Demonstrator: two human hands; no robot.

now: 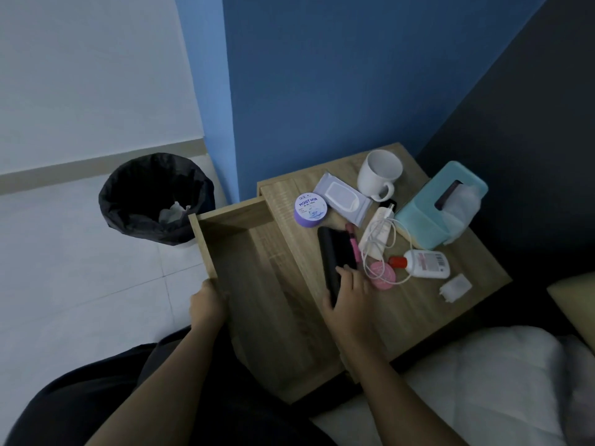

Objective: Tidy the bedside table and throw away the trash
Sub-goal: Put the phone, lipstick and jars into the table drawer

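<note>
Left hand (207, 304) grips the open drawer (257, 300) at its front corner, likely to steady it. Right hand (349, 297) clamps a black device (335, 259) at the bench (418, 304) left edge, probably drawer-bound. Bin (154, 197) stands on the floor beyond.

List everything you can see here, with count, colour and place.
bedside table: one, light wood, beside the bed
drawer: one, light wood, pulled open
bin: one, black liner, floor left of table
mug: one, white, table back
wipes pack: one, pale lilac, left of mug
cream jar: one, purple, table's left edge
tissue box: one, teal, table right
tube: one, white, table middle
cable: one, white, draped over tube
compact: one, pink, beside bottle
bottle: one, white, red cap, lying near front
plug: one, white, front right
flat device: one, black, held over table
stick: one, pink, beside flat device
bedding: one, white, lower right
left hand: one, grips drawer front
right hand: one, grips flat device
</note>
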